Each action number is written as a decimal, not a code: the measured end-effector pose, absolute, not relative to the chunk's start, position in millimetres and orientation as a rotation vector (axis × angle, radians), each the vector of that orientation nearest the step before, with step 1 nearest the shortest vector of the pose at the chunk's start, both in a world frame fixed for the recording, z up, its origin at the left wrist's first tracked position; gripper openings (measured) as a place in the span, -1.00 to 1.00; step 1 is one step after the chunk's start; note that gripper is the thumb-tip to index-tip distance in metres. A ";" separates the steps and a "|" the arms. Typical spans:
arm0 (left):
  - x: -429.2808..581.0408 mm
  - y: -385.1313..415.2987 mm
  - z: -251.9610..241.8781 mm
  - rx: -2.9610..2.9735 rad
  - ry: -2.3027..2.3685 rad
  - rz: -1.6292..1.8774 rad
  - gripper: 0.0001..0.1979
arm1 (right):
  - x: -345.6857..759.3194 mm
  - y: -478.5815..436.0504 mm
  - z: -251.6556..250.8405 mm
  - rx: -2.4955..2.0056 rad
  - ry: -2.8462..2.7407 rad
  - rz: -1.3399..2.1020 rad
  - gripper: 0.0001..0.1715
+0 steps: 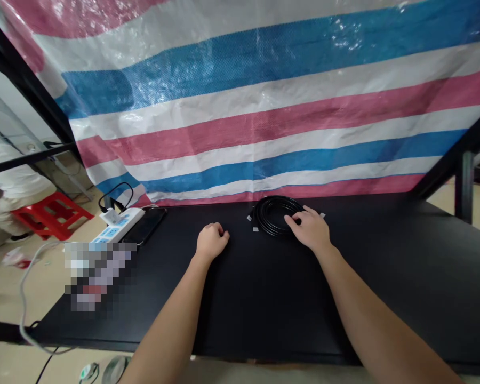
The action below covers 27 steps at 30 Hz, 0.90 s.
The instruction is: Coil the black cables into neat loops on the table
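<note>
A coil of thin black cable (274, 216) lies on the black table (264, 304) near its back edge, with small white tags (253, 224) beside it. My right hand (309, 229) is on the coil's right side, its fingers curled over the loops. My left hand (212, 241) rests on the tabletop to the left of the coil, fingers curled and holding nothing. Part of the coil is hidden under my right fingers.
A white power strip (120, 224) with a black plugged-in cord and a black phone (146, 225) sit at the table's back left. A pixelated patch (98, 274) covers something nearby. A striped tarp (240, 106) hangs behind. A person in white (12, 186) stands beyond a red stool (52, 216).
</note>
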State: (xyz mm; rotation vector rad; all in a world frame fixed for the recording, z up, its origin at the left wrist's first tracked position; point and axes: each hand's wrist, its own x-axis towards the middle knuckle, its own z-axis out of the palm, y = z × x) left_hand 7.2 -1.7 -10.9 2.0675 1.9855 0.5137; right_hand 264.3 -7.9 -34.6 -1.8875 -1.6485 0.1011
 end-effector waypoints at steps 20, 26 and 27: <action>7.9 -10.8 -13.5 2.138 1.928 0.434 -0.86 | 260.1 -7.0 -45.6 -1.879 -1.669 -0.047 -0.80; 6.4 -11.0 -15.8 2.138 1.913 0.445 -0.85 | 261.0 -6.2 -50.3 -1.879 -1.697 -0.087 -0.79; 6.2 -11.2 -15.7 2.145 1.914 0.433 -0.85 | 261.6 -5.6 -51.7 -1.872 -1.699 -0.097 -0.79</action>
